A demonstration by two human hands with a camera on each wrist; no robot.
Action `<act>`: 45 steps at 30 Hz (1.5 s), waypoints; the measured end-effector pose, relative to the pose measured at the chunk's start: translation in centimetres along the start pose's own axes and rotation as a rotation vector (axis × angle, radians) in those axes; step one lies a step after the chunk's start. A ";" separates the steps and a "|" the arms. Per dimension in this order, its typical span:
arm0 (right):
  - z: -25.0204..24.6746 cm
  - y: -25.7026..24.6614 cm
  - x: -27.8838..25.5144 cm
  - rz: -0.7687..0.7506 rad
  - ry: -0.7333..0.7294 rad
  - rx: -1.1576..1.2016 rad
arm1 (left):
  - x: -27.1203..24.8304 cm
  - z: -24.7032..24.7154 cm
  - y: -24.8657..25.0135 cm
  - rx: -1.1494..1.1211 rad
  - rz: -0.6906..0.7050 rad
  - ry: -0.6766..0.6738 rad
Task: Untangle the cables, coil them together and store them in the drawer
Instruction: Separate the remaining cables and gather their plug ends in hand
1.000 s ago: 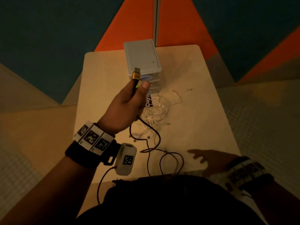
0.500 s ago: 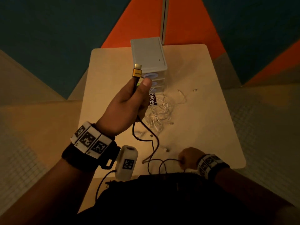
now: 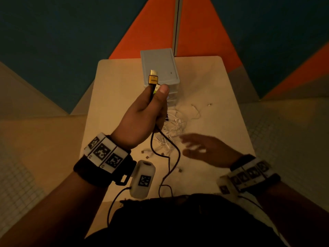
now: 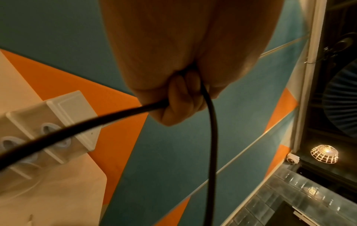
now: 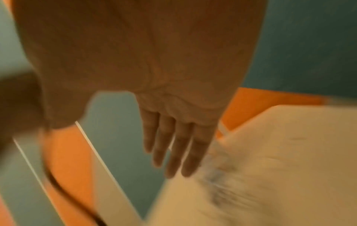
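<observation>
My left hand (image 3: 151, 107) is raised above the table and grips a black cable (image 3: 175, 154) just below its gold plug (image 3: 153, 79). In the left wrist view two strands of that black cable (image 4: 211, 137) leave my curled fingers (image 4: 179, 107). The cable hangs down to the table's near edge. A tangle of white cables (image 3: 173, 127) lies in front of the small grey drawer unit (image 3: 159, 66), whose drawers look closed. My right hand (image 3: 201, 148) hovers blurred beside the tangle, fingers (image 5: 173, 152) straight and holding nothing.
The light wooden table (image 3: 222, 97) is small, with edges close on all sides. Loose small connectors (image 3: 180, 169) lie near the black cable. A white cable end (image 3: 210, 104) lies to the right of the drawer unit. Teal and orange wall panels stand behind.
My right hand has let go of the black cable loop at the near edge and moved up toward the white tangle, opening out. The left hand has kept the plug raised.
</observation>
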State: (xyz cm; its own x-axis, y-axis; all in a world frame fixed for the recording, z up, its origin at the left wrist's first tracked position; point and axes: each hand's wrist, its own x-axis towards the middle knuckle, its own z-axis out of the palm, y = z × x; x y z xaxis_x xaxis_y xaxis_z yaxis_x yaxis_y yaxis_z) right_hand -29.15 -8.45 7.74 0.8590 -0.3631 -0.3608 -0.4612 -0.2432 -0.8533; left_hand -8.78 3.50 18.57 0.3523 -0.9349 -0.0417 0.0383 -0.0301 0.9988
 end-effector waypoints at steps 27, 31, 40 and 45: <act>-0.4 -3.5 3.2 -0.247 0.143 0.094 | 1.4 0.0 -5.1 -0.035 -0.373 -0.149; -3.3 -8.1 4.0 -0.432 0.095 0.167 | 1.8 1.2 -4.9 0.055 -0.354 -0.224; -2.8 -9.4 6.1 -0.478 0.192 -0.011 | 2.0 0.3 -5.6 0.151 -0.385 -0.065; -1.9 -5.2 7.3 -0.397 0.347 0.002 | 1.3 -1.0 -6.8 0.034 -0.387 -0.036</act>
State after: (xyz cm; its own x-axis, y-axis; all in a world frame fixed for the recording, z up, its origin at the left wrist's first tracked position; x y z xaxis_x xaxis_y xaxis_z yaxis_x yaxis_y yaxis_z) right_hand -20.94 -11.54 10.22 0.8434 -0.5200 0.1354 -0.1147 -0.4204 -0.9000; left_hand -7.64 2.84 11.71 0.2847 -0.8642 -0.4148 0.1307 -0.3937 0.9099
